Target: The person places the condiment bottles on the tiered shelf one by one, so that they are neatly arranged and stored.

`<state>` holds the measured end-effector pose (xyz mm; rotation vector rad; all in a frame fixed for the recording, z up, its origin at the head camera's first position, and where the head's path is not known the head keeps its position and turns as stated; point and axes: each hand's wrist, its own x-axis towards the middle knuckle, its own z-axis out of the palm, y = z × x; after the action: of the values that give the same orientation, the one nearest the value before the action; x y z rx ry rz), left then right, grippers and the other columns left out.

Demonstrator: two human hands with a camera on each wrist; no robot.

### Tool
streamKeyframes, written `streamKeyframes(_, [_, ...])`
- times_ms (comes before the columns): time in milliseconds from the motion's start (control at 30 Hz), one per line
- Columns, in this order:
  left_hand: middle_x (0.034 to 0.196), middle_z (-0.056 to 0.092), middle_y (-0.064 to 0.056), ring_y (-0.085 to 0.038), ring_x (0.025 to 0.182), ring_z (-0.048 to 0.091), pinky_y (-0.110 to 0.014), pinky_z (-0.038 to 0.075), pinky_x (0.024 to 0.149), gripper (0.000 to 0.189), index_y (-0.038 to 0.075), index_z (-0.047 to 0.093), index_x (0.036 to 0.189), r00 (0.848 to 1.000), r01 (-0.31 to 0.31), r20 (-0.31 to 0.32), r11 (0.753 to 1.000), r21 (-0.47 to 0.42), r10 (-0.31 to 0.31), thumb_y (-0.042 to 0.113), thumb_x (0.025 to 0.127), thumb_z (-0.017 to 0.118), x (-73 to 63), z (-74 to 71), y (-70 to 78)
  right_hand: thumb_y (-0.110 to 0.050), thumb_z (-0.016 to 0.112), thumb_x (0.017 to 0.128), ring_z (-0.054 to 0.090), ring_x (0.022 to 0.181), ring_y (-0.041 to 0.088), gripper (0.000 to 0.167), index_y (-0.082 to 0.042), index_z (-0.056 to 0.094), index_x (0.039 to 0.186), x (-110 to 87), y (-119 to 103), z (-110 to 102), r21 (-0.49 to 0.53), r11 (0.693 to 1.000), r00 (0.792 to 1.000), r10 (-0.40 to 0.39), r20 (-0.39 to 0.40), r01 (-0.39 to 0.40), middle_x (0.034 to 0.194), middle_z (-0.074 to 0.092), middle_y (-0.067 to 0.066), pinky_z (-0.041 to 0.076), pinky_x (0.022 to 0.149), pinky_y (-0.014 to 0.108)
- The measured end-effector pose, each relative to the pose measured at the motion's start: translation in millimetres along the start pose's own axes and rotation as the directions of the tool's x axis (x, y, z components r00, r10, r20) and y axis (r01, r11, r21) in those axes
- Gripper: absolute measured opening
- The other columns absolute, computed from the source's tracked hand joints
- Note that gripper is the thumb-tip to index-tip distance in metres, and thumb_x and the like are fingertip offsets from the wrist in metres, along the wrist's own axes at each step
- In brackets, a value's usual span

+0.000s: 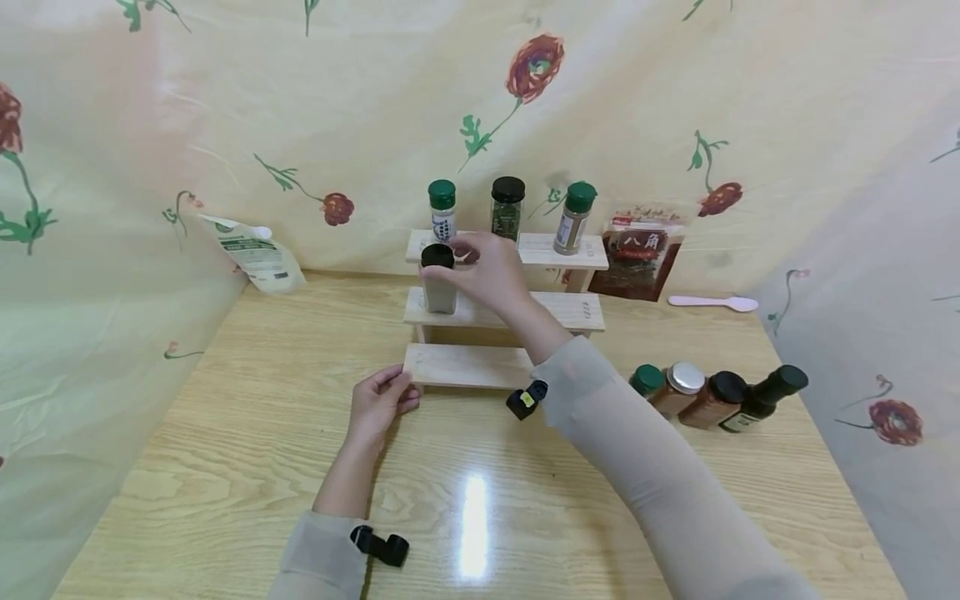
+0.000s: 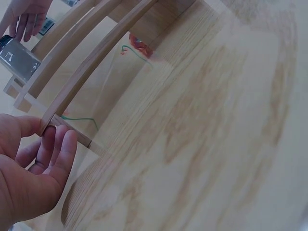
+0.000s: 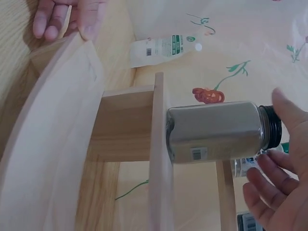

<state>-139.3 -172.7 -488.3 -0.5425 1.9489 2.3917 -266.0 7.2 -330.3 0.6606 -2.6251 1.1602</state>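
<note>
A three-tier wooden spice rack [image 1: 480, 364] stands on the table. My left hand [image 1: 380, 402] pinches the left end of its lowest board, thumb above and curled fingers below, as the left wrist view also shows. A clear jar [image 3: 211, 132] of greyish powder stands upright at the left of the middle board. My right hand [image 1: 487, 271] is around its black lid [image 1: 437, 255], the thumb straight along one side and the fingers loosely bent at the other. On the top board stand a green-lidded bottle [image 1: 442, 218], a black-lidded herb jar [image 1: 506, 215] and another green-lidded bottle [image 1: 572, 229].
Right of the rack stand a green-capped bottle [image 1: 647, 380], a silver-lidded jar [image 1: 682, 390], a black-lidded jar [image 1: 712, 403] and a dark bottle [image 1: 761, 402]. Along the back are a white pouch [image 1: 257, 257], a brown packet [image 1: 637, 257] and a pale spoon [image 1: 712, 302].
</note>
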Motion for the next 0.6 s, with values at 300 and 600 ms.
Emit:
streamKeyframes(300, [0.091,0.067,-0.008,-0.015,0.077,0.069,-0.029,0.066,0.078,0.034,-0.012,0.057,0.131,1.0,0.004,0.002,1.0,0.001,-0.004,0.002,0.1,0.061,-0.7,0.6,0.2,-0.041,0.082,0.087,0.067,0.092,0.018,0.048,-0.005,0.073,0.117,-22.1,10.6,-15.6,0.116,0.993,0.998,0.007,-0.067,0.0,0.108,0.073,0.008,0.062,0.083,0.033])
streamKeyframes(600, [0.088,0.068,-0.007,-0.014,0.075,0.069,-0.029,0.066,0.078,0.036,-0.014,0.055,0.132,1.0,-0.004,0.001,1.0,-0.019,0.004,0.001,0.1,0.061,-0.6,-0.5,-0.6,-0.03,0.079,0.091,0.066,0.088,0.02,0.039,-0.002,0.072,0.117,-43.2,32.8,-27.2,0.15,0.988,0.998,-0.031,-0.059,0.039,0.097,0.071,0.007,0.062,0.079,0.034])
